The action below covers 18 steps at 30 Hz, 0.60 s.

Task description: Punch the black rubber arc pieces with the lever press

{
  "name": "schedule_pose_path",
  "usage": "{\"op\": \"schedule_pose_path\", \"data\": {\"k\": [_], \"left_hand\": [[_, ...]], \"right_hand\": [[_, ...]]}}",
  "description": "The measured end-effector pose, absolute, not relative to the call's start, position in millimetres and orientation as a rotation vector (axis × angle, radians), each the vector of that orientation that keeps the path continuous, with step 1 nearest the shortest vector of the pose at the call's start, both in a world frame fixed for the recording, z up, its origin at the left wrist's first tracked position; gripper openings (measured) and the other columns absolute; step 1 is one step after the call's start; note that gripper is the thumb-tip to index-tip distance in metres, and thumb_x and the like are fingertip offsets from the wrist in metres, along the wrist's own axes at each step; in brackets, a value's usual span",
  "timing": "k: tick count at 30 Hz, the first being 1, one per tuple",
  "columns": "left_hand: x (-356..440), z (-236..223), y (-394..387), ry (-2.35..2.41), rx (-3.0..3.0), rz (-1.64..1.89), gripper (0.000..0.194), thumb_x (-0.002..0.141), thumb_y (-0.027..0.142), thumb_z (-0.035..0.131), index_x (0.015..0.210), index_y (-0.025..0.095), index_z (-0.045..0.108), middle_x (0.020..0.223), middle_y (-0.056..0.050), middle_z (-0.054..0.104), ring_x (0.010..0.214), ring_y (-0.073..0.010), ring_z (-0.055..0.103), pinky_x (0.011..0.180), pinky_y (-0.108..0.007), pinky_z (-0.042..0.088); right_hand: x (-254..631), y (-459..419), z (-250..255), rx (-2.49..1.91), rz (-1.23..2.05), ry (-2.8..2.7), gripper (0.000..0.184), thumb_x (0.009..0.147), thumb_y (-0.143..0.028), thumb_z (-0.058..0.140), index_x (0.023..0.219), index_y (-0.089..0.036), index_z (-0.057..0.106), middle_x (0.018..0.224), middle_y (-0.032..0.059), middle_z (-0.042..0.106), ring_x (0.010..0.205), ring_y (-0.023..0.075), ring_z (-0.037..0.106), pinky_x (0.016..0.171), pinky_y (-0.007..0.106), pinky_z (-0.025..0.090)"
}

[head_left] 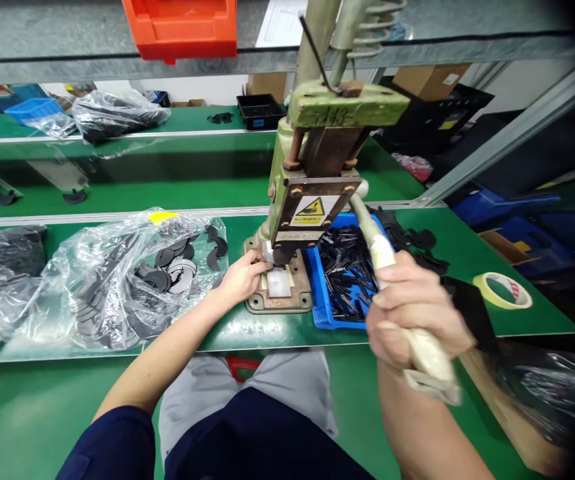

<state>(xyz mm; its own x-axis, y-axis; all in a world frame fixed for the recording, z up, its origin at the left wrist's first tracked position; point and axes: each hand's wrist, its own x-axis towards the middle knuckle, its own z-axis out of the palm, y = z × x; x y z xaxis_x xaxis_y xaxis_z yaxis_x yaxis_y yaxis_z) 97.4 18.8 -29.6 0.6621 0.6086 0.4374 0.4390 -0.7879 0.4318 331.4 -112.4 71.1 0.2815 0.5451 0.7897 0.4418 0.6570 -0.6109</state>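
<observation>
I judge positioning is in hand: my left hand [241,279], partly bent, is at the press [281,157] left of the metal plate [279,283], its hold I cannot tell; my right hand [417,307] closes around the lever handle [382,252], and any pull calls for clear fingertips.

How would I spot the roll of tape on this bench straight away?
Find the tall green press, then go right past the blue bin at its foot. Towards the right-hand end of the bench lies the tape roll. Unlike the dark pieces nearby, it is a pale yellow ring with green showing through its hole.
</observation>
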Motion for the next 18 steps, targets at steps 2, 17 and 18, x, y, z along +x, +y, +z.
{"op": "schedule_pose_path", "data": {"k": [2, 17, 18], "left_hand": [[93.9, -24.5, 20.2, 0.803, 2.574, 0.819, 0.041, 0.084, 0.005, 0.045, 0.108, 0.020, 0.074, 0.108, -0.009, 0.064, 0.103, -0.0198, 0.064, 0.090, -0.032, 0.055], [9.9, 0.7, -32.2, 1.744, 2.253, -0.033, 0.026, 0.090, 0.032, 0.060, 0.108, 0.015, 0.067, 0.104, -0.012, 0.066, 0.096, -0.0246, 0.064, 0.082, -0.033, 0.049], [14.2, 0.4, -32.3, 1.778, 2.244, -0.064, 0.027, 0.090, 0.035, 0.059, 0.107, 0.015, 0.067, 0.106, -0.013, 0.065, 0.097, -0.0254, 0.063, 0.082, -0.033, 0.048]], "right_hand": [[317.6, -108.7, 57.1, -0.704, -0.177, -1.249, 0.024, 0.078, -0.042, 0.066, 0.069, -0.027, 0.050, 0.066, -0.0017, 0.050, 0.078, 0.0209, 0.058, 0.097, 0.053, 0.046], [321.5, -94.9, 46.3, -0.429, -0.248, -1.258, 0.047, 0.077, -0.071, 0.056, 0.077, -0.024, 0.056, 0.072, 0.0008, 0.058, 0.087, 0.0229, 0.067, 0.098, 0.047, 0.052], [320.1, -93.5, 46.7, -0.422, -0.265, -1.241, 0.045, 0.078, -0.069, 0.056, 0.076, -0.024, 0.054, 0.071, 0.0001, 0.056, 0.085, 0.0224, 0.067, 0.097, 0.046, 0.053]]}}
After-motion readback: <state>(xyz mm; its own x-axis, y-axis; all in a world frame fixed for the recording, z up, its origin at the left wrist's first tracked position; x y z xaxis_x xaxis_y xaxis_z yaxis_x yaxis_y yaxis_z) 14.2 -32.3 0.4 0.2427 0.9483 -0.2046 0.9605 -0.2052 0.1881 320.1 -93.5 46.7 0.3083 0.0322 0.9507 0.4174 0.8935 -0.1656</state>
